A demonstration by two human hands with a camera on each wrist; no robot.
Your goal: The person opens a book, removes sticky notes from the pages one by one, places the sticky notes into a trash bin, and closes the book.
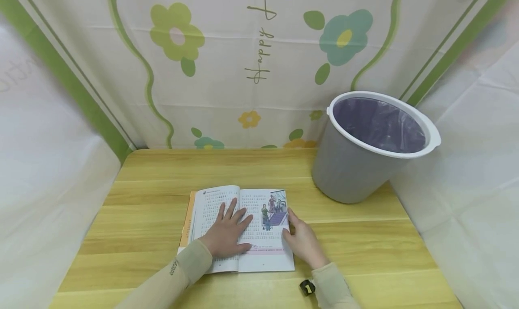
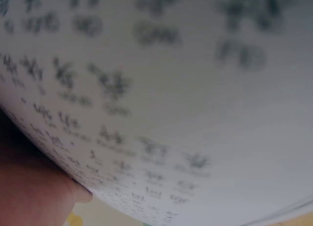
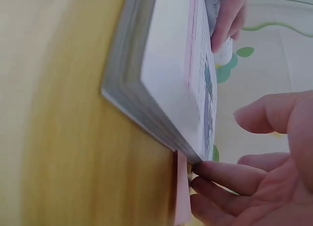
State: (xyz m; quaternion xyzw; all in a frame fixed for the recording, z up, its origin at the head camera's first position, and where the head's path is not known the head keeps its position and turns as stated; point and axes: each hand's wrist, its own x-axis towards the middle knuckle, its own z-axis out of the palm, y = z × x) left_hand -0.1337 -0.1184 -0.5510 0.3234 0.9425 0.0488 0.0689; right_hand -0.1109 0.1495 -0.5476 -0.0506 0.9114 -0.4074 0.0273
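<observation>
Fingers of left hand (image 1: 228, 238) spread, partly hiding a book (image 1: 265, 237), right hand (image 1: 303, 242) touching its edge, fingers extended, sleeves (image 1: 160, 284) cropped

an open book (image 1: 257, 233) lies on the wooden table (image 1: 154, 174), its right page (image 1: 267, 238) partly illustrated.

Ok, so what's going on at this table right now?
A person has an illustrated book open on the wood-grain table. Their left hand is spread flat across the inner part of the pages, over the fold. Their right hand is at the right page's outer edge, fingertips by the page edge and thumb raised clear of the paper. A grey wastebasket with a purple liner stands toward the far right.
</observation>
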